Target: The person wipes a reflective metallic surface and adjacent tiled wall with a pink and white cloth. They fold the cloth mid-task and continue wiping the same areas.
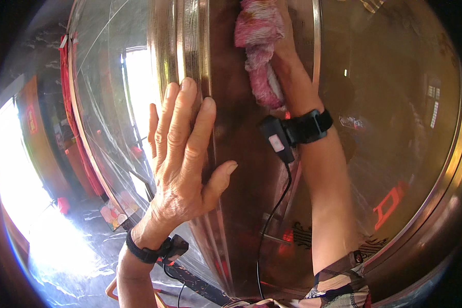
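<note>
My left hand (pixel 184 154) lies with its fingers spread against a shiny metal door or cabinet frame (pixel 194 46), holding nothing. Higher up and to the right, at the top edge of the view, my right hand (pixel 283 27) has a pink and white cloth (pixel 260 27) pressed to a dark brown, glossy panel (pixel 231 77). Part of the cloth hangs down beside the wrist. The fingers of my right hand are largely hidden by the cloth and the picture's edge. Each wrist wears a black strap with a small device and a cable.
Right of the panel is a reflective brownish pane (pixel 389 154) with a red mark (pixel 389 206). To the left, a glass pane (pixel 111 96) shows bright reflections, with a red curtain-like strip (pixel 67 84) beyond. Below lies a grey veined floor (pixel 81 285), and part of a wooden frame (pixel 111 288) shows.
</note>
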Demonstrator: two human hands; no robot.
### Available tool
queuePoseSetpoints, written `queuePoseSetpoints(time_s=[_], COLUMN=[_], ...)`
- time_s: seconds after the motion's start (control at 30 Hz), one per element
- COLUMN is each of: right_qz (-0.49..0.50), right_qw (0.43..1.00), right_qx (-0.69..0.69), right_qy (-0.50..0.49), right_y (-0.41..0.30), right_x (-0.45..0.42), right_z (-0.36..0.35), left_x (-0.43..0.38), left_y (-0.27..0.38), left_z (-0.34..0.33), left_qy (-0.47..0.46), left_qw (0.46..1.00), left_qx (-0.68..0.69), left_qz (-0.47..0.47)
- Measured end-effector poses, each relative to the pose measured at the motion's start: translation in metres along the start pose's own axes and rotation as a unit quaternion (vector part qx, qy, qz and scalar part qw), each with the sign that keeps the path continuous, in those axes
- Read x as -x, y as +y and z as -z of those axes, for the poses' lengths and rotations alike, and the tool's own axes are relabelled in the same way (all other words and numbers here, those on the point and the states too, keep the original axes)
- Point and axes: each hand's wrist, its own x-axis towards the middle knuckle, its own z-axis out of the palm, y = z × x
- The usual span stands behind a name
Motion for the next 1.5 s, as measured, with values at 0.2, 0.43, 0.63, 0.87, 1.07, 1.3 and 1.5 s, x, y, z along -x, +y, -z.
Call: queuePoseSetpoints(time_s=[0.2,0.43,0.63,0.87,1.07,1.3,1.5], right_qz=[-0.102,-0.231,-0.191,-0.123,-0.015,0.142,-0.131], right_qw=[0.994,0.955,0.953,0.968,0.988,0.985,0.987], right_qx=[0.006,0.012,-0.031,-0.068,0.028,0.017,-0.063], right_qy=[-0.037,-0.183,-0.232,-0.21,-0.15,-0.094,-0.063], right_y=[-0.036,-0.124,-0.198,-0.187,-0.131,-0.049,-0.033], right_x=[0.043,0.122,0.162,0.111,0.054,-0.01,0.017], right_z=[0.016,0.054,0.087,0.08,0.038,0.008,0.01], left_x=[0.002,0.006,0.006,0.015,0.003,0.005,0.005], left_y=[-0.008,-0.012,-0.012,-0.018,-0.026,-0.007,-0.008], left_z=[-0.001,-0.003,0.0,-0.004,-0.012,0.008,0.01], left_qy=[0.012,0.037,0.027,0.031,0.074,-0.037,-0.03], left_qw=[0.999,0.997,0.993,0.989,0.993,0.999,0.999], left_qx=[0.03,0.058,0.088,0.125,0.089,-0.014,-0.008], left_qz=[0.008,0.038,0.078,0.069,-0.034,0.017,0.013])
